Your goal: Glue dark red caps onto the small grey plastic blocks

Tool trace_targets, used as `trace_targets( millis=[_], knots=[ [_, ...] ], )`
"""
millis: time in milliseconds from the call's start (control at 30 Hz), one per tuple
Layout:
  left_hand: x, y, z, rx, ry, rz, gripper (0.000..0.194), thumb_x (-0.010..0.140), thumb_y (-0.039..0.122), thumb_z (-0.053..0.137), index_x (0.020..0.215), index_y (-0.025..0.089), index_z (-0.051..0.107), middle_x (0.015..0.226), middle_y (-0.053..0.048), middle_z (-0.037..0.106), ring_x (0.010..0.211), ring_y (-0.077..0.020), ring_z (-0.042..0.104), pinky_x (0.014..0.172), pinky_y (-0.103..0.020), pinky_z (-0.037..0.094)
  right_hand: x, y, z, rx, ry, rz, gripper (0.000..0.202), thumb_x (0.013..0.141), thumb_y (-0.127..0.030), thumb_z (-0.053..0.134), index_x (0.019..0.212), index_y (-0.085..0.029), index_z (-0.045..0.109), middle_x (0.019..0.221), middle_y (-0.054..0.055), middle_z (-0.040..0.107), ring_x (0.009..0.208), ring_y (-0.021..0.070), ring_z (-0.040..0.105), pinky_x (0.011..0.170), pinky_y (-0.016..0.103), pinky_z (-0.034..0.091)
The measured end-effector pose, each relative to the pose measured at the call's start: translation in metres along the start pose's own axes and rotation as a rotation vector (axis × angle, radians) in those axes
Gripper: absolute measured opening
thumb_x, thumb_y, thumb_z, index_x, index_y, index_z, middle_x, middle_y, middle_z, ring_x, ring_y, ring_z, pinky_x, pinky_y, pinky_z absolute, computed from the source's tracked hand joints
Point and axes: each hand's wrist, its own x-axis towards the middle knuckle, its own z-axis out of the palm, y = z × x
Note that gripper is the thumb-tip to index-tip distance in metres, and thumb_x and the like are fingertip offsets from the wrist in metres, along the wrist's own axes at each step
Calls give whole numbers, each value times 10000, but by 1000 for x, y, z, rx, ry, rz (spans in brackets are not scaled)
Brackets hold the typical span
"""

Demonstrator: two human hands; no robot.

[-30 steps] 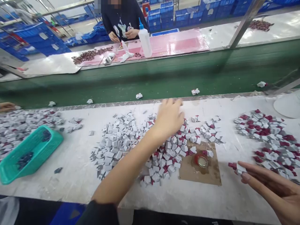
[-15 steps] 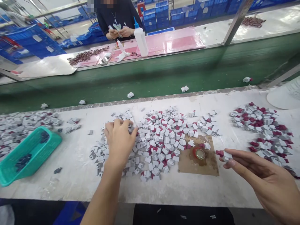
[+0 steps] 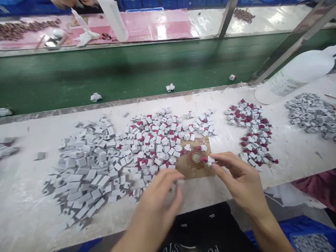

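Note:
My right hand (image 3: 240,176) pinches a small white-and-magenta plastic piece (image 3: 210,160) between thumb and fingertips. Its magenta end points left, beside a small round cap (image 3: 196,157) that sits on a wet brown card (image 3: 193,170). My left hand (image 3: 162,196), smeared by motion, is closed at the near edge of the pile, with a small grey piece (image 3: 180,181) at its fingertips. Behind and left of it spreads a large heap of grey and white blocks (image 3: 89,164), some joined to magenta parts. A group of white-and-magenta pieces (image 3: 256,133) lies beyond my right hand.
A large white bottle (image 3: 291,78) stands at the back right, by a pile of grey pieces (image 3: 313,113). Past the table edge runs a green belt (image 3: 136,66) carrying several white pieces. Across it are a pink mat (image 3: 162,26) and a co-worker's hands (image 3: 61,2).
My left hand has come off the pile, moving right and nearer, with a small grey piece. My right hand has brought its piece close to the round cap. The view has swung right and down.

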Motion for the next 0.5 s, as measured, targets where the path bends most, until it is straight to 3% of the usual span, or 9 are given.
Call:
trace_targets(
  millis=[100,167,267,400,500],
  knots=[
    [-20,8,44,-29,-21,39,305,1092,87,589,1286,266,743,1189,-91,792,1011,-243,831,855,-345,692,-2,3,8,1,-12,5,175,1071,-295,830,1204,-363,921,1097,37,876,996,234,838,829,341,702],
    [-25,6,55,39,-38,74,341,1087,65,586,1299,261,767,1177,-105,790,1000,-265,820,830,-364,696,-3,7,12,11,-21,2,187,1082,-279,811,1218,-353,915,1103,41,867,1005,238,831,858,362,700],
    [-26,2,55,46,-64,94,394,1100,34,587,1359,279,758,1165,-88,812,1018,-266,815,856,-370,701,-4,11,16,24,-27,5,185,1092,-270,797,1221,-334,913,1122,57,865,1047,253,827,871,380,694],
    [-21,1,50,-146,7,48,416,1088,36,659,1394,313,713,1185,-44,838,1071,-238,835,936,-341,696,-5,14,16,24,-8,5,189,1083,-255,808,1210,-337,921,1114,55,864,1048,253,821,868,381,684],
    [-11,5,46,-262,51,-64,338,1098,100,701,1338,332,745,1078,1,844,925,-191,837,848,-290,689,-4,13,13,74,6,7,224,1082,-255,817,1235,-373,930,1095,35,848,1033,225,811,862,349,680]
  ],
)
